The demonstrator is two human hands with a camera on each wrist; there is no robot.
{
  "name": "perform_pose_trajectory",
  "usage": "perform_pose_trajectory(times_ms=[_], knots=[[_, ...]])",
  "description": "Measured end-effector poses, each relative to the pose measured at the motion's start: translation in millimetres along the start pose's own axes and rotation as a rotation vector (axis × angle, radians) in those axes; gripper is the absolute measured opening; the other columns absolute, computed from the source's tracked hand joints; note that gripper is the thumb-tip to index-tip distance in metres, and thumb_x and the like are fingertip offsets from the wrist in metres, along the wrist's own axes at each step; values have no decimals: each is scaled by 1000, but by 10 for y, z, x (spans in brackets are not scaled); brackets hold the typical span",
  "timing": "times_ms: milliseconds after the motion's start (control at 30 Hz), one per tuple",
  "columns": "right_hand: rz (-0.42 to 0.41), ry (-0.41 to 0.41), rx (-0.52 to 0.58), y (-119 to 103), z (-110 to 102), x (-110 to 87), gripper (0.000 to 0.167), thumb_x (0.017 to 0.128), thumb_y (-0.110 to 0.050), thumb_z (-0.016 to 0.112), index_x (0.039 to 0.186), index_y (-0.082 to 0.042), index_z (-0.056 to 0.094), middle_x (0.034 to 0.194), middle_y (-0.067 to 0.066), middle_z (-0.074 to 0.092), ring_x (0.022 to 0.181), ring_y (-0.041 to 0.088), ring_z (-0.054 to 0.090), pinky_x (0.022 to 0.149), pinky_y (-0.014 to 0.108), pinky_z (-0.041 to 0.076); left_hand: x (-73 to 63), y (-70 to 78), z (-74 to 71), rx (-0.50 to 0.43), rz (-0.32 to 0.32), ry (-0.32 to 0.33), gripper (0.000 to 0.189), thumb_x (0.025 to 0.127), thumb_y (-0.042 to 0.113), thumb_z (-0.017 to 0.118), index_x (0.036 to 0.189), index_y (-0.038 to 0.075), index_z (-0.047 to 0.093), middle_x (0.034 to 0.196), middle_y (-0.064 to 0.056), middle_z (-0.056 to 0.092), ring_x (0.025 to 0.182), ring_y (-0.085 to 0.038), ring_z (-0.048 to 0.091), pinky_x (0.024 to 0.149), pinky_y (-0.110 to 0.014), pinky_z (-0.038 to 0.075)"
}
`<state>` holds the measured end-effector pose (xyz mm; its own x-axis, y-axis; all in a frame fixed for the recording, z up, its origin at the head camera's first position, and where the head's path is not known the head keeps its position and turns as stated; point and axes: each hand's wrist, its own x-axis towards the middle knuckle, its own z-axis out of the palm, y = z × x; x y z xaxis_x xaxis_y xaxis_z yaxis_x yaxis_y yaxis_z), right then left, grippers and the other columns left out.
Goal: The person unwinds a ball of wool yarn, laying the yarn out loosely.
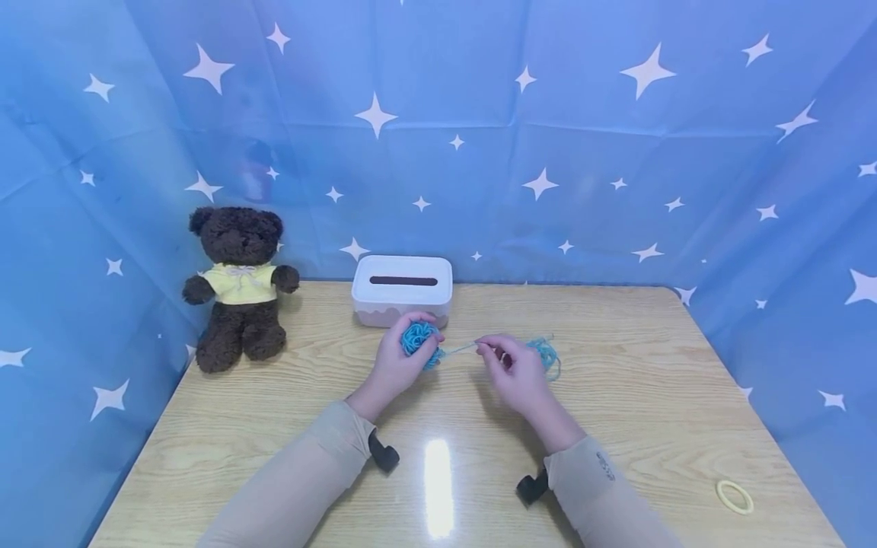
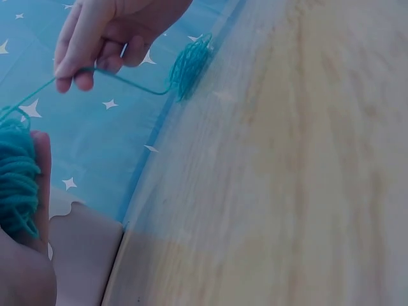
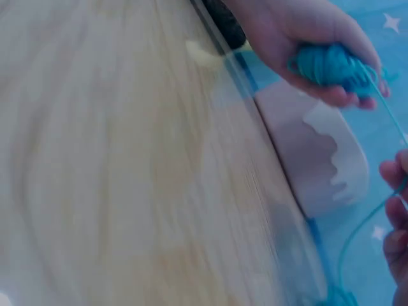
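My left hand [image 1: 400, 358] grips a ball of turquoise yarn [image 1: 419, 339] above the table, just in front of the tissue box. A single strand [image 1: 460, 348] runs from the ball across to my right hand [image 1: 517, 373], which pinches it between thumb and fingertips. Beyond the pinch, as the left wrist view shows, the strand continues to a loose heap of the same yarn [image 2: 190, 67] lying on the table. In the head view that heap sits just right of my right hand and is partly hidden by it.
A tissue box [image 1: 402, 293] with a white lid stands at the table's back edge. To the left sits a dark brown teddy bear [image 1: 240, 289] in a yellow shirt. A pale yellow ring [image 1: 735, 497] lies at the front right. A starry blue curtain [image 1: 452, 76] surrounds the table [image 1: 637, 426].
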<state>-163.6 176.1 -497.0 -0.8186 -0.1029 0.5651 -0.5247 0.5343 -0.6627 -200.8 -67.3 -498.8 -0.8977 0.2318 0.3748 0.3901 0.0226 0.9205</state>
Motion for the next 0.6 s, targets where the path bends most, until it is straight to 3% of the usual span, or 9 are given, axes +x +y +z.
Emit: perform_pose_trajectory(times_ms=[167, 333, 500, 600], knots=[[52, 78, 17, 125, -166, -16, 9, 102, -3, 74, 107, -2, 80, 82, 9, 75, 69, 1, 54, 61, 14, 45, -1, 14, -4, 57, 8, 18, 36, 101, 12, 78, 133, 3, 65, 131, -21, 73, 115, -22, 72, 100, -25, 60], [145, 124, 12, 257, -356, -2, 11, 104, -6, 71, 108, 2, 79, 91, 15, 80, 73, -1, 55, 63, 10, 44, -11, 20, -17, 65, 10, 17, 36, 99, 13, 80, 132, 8, 65, 128, -17, 73, 112, -15, 71, 99, -25, 59], [192, 128, -65, 422, -602, -3, 14, 105, -11, 71, 111, -2, 80, 88, 10, 75, 74, -1, 55, 64, 12, 44, -17, 33, -20, 65, 22, 14, 36, 99, 10, 79, 130, 0, 65, 127, -21, 73, 107, -9, 71, 96, -23, 60], [237, 103, -122, 521, -764, -20, 18, 108, -17, 69, 114, -5, 80, 92, 7, 74, 77, 1, 56, 65, 13, 45, -19, 34, -15, 35, 13, 5, 34, 99, 7, 77, 128, -4, 64, 121, -21, 74, 97, -6, 73, 88, -23, 63]])
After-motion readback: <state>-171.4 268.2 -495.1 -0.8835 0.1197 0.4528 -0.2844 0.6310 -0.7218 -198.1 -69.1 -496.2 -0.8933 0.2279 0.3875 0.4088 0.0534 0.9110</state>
